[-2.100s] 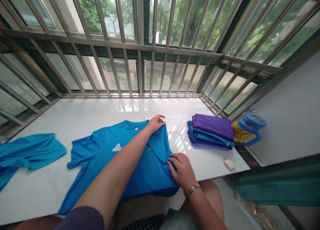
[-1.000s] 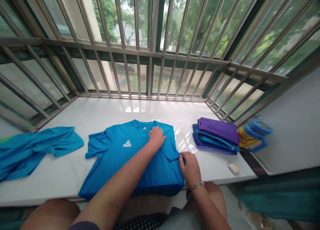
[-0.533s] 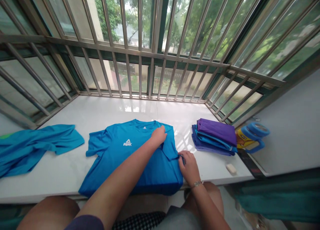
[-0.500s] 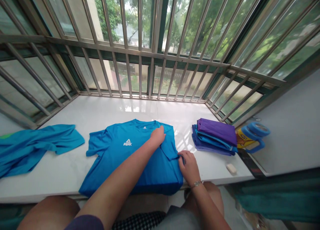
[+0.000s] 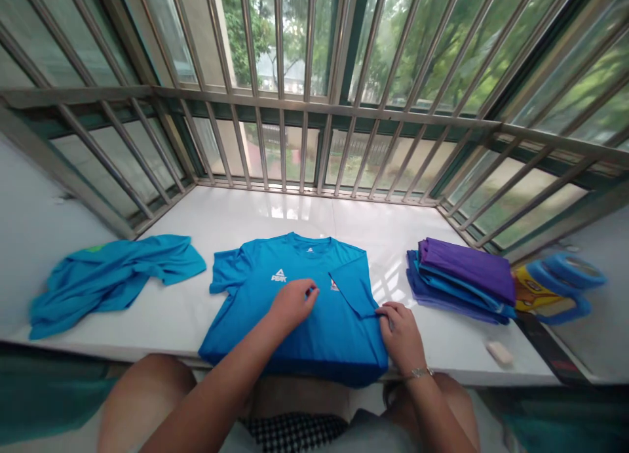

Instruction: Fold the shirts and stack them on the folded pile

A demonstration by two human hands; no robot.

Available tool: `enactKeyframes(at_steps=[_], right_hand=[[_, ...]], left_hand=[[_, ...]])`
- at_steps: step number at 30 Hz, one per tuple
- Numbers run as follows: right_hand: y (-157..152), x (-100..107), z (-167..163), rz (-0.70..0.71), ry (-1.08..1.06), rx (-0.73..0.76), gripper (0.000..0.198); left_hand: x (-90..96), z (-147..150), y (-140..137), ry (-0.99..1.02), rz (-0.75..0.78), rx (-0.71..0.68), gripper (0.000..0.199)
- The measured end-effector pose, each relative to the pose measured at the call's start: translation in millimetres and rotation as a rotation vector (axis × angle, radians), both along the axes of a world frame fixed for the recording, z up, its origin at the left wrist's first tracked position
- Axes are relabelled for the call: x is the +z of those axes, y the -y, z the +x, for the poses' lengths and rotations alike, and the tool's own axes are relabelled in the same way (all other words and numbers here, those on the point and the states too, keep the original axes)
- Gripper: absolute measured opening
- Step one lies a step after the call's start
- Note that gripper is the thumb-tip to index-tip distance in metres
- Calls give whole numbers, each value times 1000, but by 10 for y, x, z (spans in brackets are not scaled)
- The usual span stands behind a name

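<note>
A blue T-shirt [image 5: 314,328] with a white logo on its chest lies spread on the white ledge, its lower part hanging over the front edge. The sleeve on the right side is folded inward over the body; the left one sticks out. My left hand [image 5: 293,304] hovers over the chest just below the logo, fingers loosely curled, with a gap between thumb and forefinger and nothing in them. At the shirt's right edge, my right hand [image 5: 403,338] pinches the fabric by the folded sleeve's end.
To the left lies a crumpled blue garment [image 5: 118,276]. A stack of folded purple and blue clothes [image 5: 464,273] sits on the right, beside a blue and yellow bottle [image 5: 553,286]. A small whitish block [image 5: 500,353] rests near the front edge. Metal bars [image 5: 319,109] line the windows behind.
My left hand has left the shirt's right shoulder and moved down and left over the chest. The right hand stays at the sleeve end. The view has turned left.
</note>
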State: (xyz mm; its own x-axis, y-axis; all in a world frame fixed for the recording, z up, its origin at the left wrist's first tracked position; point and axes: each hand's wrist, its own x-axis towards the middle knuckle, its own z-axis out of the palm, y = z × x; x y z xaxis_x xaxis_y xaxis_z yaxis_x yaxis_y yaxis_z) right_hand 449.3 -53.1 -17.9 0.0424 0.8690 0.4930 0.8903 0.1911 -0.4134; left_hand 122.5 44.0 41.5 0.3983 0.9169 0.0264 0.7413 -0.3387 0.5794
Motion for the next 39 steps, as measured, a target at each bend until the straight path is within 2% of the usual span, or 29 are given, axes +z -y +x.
enactKeyframes(at_steps=[3, 5, 7, 8, 9, 11, 13, 14, 16, 17, 19, 21, 23, 24, 29, 33, 35, 39], right_hand=[[15, 23, 21, 29, 16, -14, 22], [46, 67, -21, 63, 43, -14, 23], [89, 130, -152, 102, 57, 8, 23], [112, 166, -256, 120, 51, 26, 23], [134, 202, -384, 132, 38, 49, 22], [170, 268, -696, 130, -2, 105, 21], [185, 316, -1037, 85, -57, 167, 22], [180, 331, -1203, 45, -93, 197, 22], [145, 343, -1498, -52, -185, 248, 23], [113, 340, -1623, -105, -236, 264, 23], [28, 323, -1826, -199, -336, 272, 24], [-81, 301, -1974, -253, -399, 256, 29], [-197, 289, -2087, -257, -400, 228, 34], [-251, 290, -2136, -253, -380, 208, 35], [-414, 362, -2327, -342, -219, 36, 36], [-533, 472, -2387, -300, -21, 8, 28], [-701, 541, -2385, -313, 55, -20, 31], [-1301, 651, -2380, -490, 174, -85, 41]], left_hand=[[10, -902, 70, -172, 29, 393, 34], [20, -1442, 62, -338, 31, 653, 49], [27, -1826, 12, -443, -54, 799, 68], [31, -1948, -31, -460, -108, 810, 72], [37, -2024, -85, -450, -152, 786, 69], [60, -2057, -214, -385, -186, 687, 46], [96, -1967, -319, -316, -163, 612, 25], [116, -1890, -342, -277, -127, 602, 23], [140, -1701, -297, -188, 1, 545, 26], [138, -1604, -228, -140, 76, 448, 26], [95, -1447, -24, -71, 208, 158, 28], [3, -1382, 202, -70, 266, -63, 51], [-111, -1430, 376, -110, 268, -71, 70], [-165, -1487, 429, -132, 253, -36, 70], [-290, -1792, 440, -194, 235, 16, 41], [-235, -1759, 364, -233, 297, -49, 31], [-202, -1674, 326, -239, 299, -93, 31], [-174, -1554, 242, -292, 268, -124, 18]])
